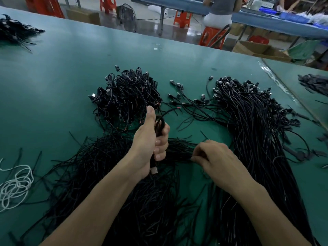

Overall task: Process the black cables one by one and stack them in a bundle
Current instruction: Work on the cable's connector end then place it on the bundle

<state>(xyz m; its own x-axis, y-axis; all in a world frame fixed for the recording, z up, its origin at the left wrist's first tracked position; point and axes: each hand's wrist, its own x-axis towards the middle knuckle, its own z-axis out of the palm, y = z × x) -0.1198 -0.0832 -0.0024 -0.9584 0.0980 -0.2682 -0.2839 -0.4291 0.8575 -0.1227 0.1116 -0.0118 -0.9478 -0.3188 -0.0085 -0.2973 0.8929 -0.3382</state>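
From the head view, the left hand (150, 139) stands upright with the thumb pointing away, fist clenched around a folded thin black cable (160, 124). The cable's metal USB plug (154, 170) pokes out below the fist. Just right of that grip, the right hand (216, 160) lies palm down, its curled fingertips (193, 159) on the heap of loose black cables (115, 174); I cannot tell if they pinch one. Beyond the grip sits a bundle of coiled black cables (127, 98) on the green table (67, 68).
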